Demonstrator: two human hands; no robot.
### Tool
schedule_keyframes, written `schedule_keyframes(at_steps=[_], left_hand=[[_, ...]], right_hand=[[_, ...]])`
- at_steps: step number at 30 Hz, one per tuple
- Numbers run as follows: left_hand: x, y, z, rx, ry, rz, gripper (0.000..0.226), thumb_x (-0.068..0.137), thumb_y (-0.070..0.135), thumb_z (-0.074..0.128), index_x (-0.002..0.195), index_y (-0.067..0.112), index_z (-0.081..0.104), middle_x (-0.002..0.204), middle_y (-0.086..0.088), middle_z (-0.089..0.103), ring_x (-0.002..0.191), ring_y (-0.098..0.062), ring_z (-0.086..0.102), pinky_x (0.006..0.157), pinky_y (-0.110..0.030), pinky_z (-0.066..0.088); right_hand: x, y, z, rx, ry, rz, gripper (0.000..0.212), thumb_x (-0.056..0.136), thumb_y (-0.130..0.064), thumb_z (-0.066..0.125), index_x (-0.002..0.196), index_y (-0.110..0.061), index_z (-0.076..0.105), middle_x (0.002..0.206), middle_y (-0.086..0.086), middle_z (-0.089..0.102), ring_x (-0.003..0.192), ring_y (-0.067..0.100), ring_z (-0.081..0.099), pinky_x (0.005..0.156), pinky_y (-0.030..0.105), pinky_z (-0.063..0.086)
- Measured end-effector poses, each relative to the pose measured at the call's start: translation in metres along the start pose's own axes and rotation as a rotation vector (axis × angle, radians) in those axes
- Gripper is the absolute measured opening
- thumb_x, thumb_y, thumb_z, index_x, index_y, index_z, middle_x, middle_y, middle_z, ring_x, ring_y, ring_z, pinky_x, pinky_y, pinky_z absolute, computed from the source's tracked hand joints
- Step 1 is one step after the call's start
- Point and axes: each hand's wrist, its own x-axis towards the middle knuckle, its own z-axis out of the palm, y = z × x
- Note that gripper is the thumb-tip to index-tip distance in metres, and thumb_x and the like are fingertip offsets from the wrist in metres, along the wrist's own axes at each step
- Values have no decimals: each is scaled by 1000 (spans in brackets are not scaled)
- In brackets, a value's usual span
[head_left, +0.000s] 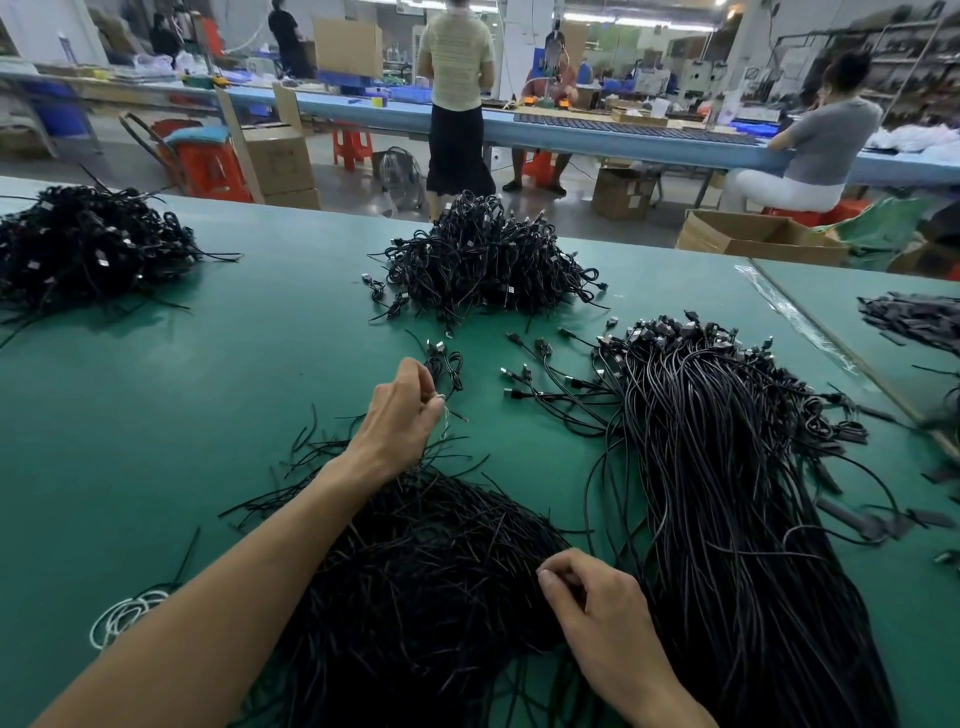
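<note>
My left hand (402, 415) reaches forward over the green table (208, 389) and pinches a thin pale wire tie (444, 415) at its fingertips. Just beyond it lies a small coiled black cable (448, 364). My right hand (597, 608) rests with curled fingers, thumb against forefinger, at the right edge of a heap of short black tie strands (426, 561). Whether it pinches a strand is hidden. A long bundle of straight black cables (727, 467) with connector plugs lies to the right of both hands.
A pile of coiled cables (483, 265) sits at the far middle, and another pile (88, 244) at the far left. White ties (124, 613) lie near my left forearm. Black flat pieces (914, 317) lie at the far right. Several people work at a blue bench (571, 130) beyond.
</note>
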Motion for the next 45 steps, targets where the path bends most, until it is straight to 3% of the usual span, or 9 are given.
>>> schedule_keyframes(at_steps=[9, 14, 17, 23, 27, 34, 37, 41, 45], left_hand=[[-11, 20, -19, -327, 160, -95, 24, 94, 14, 65, 87, 23, 44, 84, 0, 63, 61, 0, 52, 58, -20, 49], [-20, 25, -27, -355, 170, -163, 25, 94, 15, 66, 87, 23, 44, 91, -1, 68, 80, -13, 62, 75, -27, 54], [-32, 18, -48, -386, 302, -208, 27, 93, 14, 67, 84, 25, 44, 87, 2, 68, 76, -3, 64, 68, -17, 51], [-115, -41, -101, -77, 410, -483, 27, 88, 15, 73, 81, 22, 47, 81, 6, 67, 80, -24, 66, 72, -36, 48], [-156, -65, -140, 155, 422, -561, 31, 88, 12, 73, 79, 25, 46, 75, 12, 60, 70, -10, 59, 62, -25, 38], [-172, -85, -152, 492, 55, -762, 6, 90, 11, 65, 94, 14, 62, 100, -15, 67, 86, -29, 57, 79, -39, 45], [-160, -74, -140, 699, 19, -752, 19, 93, 15, 56, 107, 21, 67, 120, -14, 57, 107, -35, 51, 90, -44, 45], [-128, -52, -119, 885, 34, -650, 20, 96, 26, 50, 107, 25, 67, 118, -6, 61, 104, -29, 55, 84, -41, 46], [-75, -49, -86, 577, 9, -378, 26, 102, 25, 45, 110, 16, 69, 122, -6, 63, 105, -27, 57, 89, -41, 47]], right_hand=[[1, 0, 0, -13, -15, 8, 13, 97, -30, 61, 87, -37, 65, 79, -21, 65, 86, -2, 61, 71, 17, 49], [1, -1, 1, -24, -20, 14, 13, 97, -30, 61, 87, -39, 64, 80, -20, 66, 88, -4, 60, 71, 16, 49], [1, 0, 0, -30, -20, 16, 14, 96, -29, 62, 86, -39, 64, 77, -21, 66, 86, -5, 60, 68, 16, 47], [2, 0, 1, -29, -26, 48, 20, 93, -26, 66, 80, -41, 62, 77, -17, 67, 87, -6, 59, 69, 18, 46], [3, -1, 1, -39, -40, 56, 21, 93, -26, 66, 79, -41, 61, 77, -16, 67, 85, -5, 59, 69, 21, 46], [1, -6, 0, -61, -34, 39, 21, 93, -26, 65, 80, -41, 61, 86, -32, 63, 87, -5, 59, 71, 24, 51], [1, -9, -2, -56, -42, 51, 18, 94, -28, 64, 81, -40, 62, 90, -38, 59, 88, -8, 58, 72, 23, 51], [1, -10, -2, -72, -59, 69, 18, 95, -31, 62, 81, -42, 60, 81, -28, 63, 87, -9, 57, 70, 19, 47], [3, -14, -4, -112, -80, 71, 21, 96, -32, 60, 81, -46, 55, 80, -22, 63, 90, -12, 55, 71, 14, 46]])
